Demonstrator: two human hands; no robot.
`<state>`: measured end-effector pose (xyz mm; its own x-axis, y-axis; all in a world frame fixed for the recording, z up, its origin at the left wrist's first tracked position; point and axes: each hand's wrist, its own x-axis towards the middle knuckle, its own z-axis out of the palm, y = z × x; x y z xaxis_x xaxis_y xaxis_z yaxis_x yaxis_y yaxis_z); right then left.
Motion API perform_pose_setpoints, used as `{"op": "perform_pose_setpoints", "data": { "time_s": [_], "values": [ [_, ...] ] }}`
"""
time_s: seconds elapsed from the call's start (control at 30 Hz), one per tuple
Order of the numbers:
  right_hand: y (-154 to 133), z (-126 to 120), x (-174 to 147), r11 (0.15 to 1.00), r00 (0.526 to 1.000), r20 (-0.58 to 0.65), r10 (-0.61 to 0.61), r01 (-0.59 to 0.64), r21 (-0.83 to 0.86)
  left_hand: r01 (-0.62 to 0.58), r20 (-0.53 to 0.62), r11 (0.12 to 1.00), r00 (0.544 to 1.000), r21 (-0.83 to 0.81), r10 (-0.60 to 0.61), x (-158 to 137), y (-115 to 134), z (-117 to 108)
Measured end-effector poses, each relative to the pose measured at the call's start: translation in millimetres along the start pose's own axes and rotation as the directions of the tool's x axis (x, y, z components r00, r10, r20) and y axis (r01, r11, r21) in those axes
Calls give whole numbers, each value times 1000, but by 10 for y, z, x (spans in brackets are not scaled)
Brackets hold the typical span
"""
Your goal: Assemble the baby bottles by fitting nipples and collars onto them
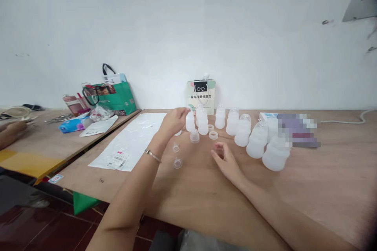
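My left hand [176, 120] reaches to the back of the group, its fingers closed at the top of a small white baby bottle [190, 123]. My right hand [226, 162] hovers low over the table, fingers curved and apart, with nothing clearly visible in them. Between the hands lie a clear dome cap [194, 136] and a white screw ring [213, 135]. Two clear silicone nipples [177, 162] rest on the wood nearer me. Several capped baby bottles [242, 131] stand in a curved row from the back centre to the right.
Left of my arm, a white plastic mailer [126, 141] lies flat on the wooden table [188, 196]. A paper bag [203, 96] leans against the wall. A purple package [297, 129] lies right. On the adjoining table are a green bag [119, 96], a tissue pack [73, 123] and another person's hand [13, 131].
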<state>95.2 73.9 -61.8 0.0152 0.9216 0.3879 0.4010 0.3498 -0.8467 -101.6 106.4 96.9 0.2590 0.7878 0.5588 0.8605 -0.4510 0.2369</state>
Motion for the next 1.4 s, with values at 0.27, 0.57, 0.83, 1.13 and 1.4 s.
{"op": "perform_pose_setpoints", "data": {
  "time_s": [0.27, 0.57, 0.83, 1.13, 1.4],
  "values": [
    [203, 111, 637, 988, 988, -153, -11, -13, -154, -176, 577, 970, 815, 167, 48, -996, 133, -32],
    [247, 136, 785, 998, 990, -135, 45, -40, 38, -249, 546, 909, 837, 335, 28, -1326, -27, 327],
    [-109, -21, 152, 689, 957, 255, 138, -278, 670, -200, 500, 904, 866, 378, -18, -1220, -67, 351],
    [-238, -152, -85, 196, 797, 516, 313, -586, 786, -254, 348, 951, 887, -178, 303, -635, 151, 276],
    [-295, -151, -67, 261, 810, 515, 280, -581, 771, -12, 96, 725, 990, -689, 107, -569, 255, 660]
  ]
}}
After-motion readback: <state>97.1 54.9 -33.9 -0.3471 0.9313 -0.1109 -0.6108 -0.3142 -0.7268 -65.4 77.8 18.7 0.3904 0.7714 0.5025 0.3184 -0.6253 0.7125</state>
